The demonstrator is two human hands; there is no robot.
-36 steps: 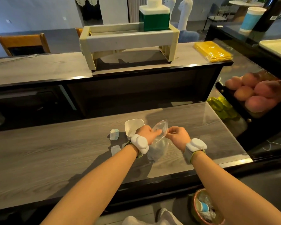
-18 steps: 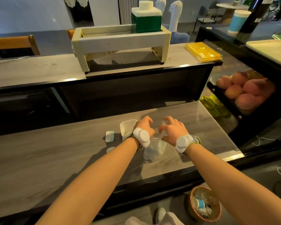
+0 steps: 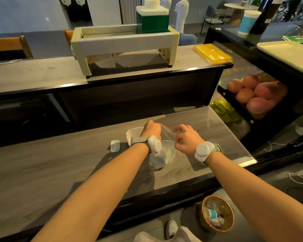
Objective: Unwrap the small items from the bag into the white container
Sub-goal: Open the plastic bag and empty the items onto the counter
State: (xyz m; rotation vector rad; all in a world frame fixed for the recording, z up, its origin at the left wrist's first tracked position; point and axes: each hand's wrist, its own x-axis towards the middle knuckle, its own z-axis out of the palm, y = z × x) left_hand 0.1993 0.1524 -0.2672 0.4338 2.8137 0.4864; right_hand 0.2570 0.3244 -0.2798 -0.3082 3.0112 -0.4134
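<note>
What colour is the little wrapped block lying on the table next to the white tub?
Pale blue-green wrapped block, seen in the head view.

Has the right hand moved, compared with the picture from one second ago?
Yes. The right hand was turned palm-up, pinching the bag at its right edge; now it is knuckles-up over the bag's mouth, closer to the white container.

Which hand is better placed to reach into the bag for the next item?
Probably the right hand: it pinches the bag rim lightly with fingers free, while the left hand grips the rim beside the white container.
</note>
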